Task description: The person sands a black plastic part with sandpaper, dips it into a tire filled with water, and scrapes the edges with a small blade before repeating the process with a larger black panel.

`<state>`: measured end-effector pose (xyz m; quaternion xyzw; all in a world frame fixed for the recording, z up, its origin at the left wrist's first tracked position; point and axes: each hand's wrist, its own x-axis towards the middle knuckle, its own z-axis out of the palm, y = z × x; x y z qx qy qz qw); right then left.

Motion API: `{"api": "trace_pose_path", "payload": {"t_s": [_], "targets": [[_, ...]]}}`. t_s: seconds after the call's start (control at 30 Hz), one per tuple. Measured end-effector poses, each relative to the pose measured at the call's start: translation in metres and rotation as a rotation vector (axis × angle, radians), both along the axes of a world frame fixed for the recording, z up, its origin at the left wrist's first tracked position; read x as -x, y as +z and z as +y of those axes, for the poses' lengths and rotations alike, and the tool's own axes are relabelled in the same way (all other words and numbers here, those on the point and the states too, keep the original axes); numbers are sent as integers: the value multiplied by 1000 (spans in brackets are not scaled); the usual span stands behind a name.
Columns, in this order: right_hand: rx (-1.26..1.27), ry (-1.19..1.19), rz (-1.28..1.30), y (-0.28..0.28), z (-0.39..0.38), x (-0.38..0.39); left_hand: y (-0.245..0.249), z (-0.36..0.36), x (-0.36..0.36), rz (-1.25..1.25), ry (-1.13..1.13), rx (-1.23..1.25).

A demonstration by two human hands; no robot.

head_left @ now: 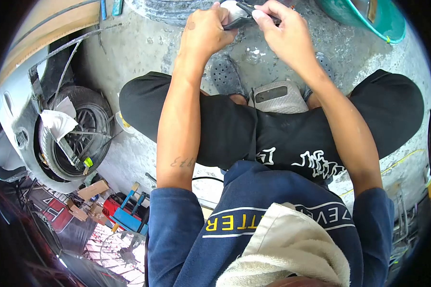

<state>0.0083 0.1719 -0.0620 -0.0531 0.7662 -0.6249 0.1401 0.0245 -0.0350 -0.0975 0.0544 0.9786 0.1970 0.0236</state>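
Note:
At the top of the view my left hand [207, 32] is closed round a black, thin-edged piece [239, 22], with a rounded white thing [232, 9] right beside its fingers. My right hand [288, 29] pinches a slim black piece [246, 7] between thumb and fingers, its tip over the white thing. The two hands work close together, and I cannot tell whether both black parts belong to one object. Just beyond them lies a grey, worn round thing [170, 10], partly cut off by the frame.
A green tub [392, 28] stands at the upper right. Below my hands are grey clogs [227, 74] and a low grey plastic stool [277, 95]. At left are a wheel [88, 126] and a car body panel [19, 119]. Boxes [92, 190] and a fan [124, 251] lie lower left.

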Motion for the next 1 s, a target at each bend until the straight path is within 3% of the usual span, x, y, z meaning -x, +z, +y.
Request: {"api": "trace_pose_path", "payload": {"t_s": [0.1,0.23,0.33,0.37,0.47,0.53,0.6,0.63,0.7,0.77,0.9,1.0], "targets": [[-57,20,12,19,-2,-6,7,-2,2,-127,43,-23],[-32,-2,107,-3,-2,-1,13,10,2,-174,72,74],[-181,57,37,6,-1,4,7,2,2,-37,20,21],[-12,18,5,18,-1,-5,8,0,4,-34,26,26],[-20,19,44,6,2,-7,18,10,2,-255,113,-71],[-63,3,52,1,1,3,15,10,4,-98,24,-114],[-154,48,10,9,0,0,18,9,7,-145,71,-155],[-37,-2,63,12,-2,-10,21,9,8,-168,104,-157],[-40,15,12,6,0,-9,28,13,7,-270,137,-173],[-66,-23,16,-16,1,0,17,11,5,-216,106,-117],[-40,0,171,21,-2,-10,28,11,13,-212,117,-130],[-37,-16,147,-5,-3,-4,20,11,6,-229,120,-119]]}}
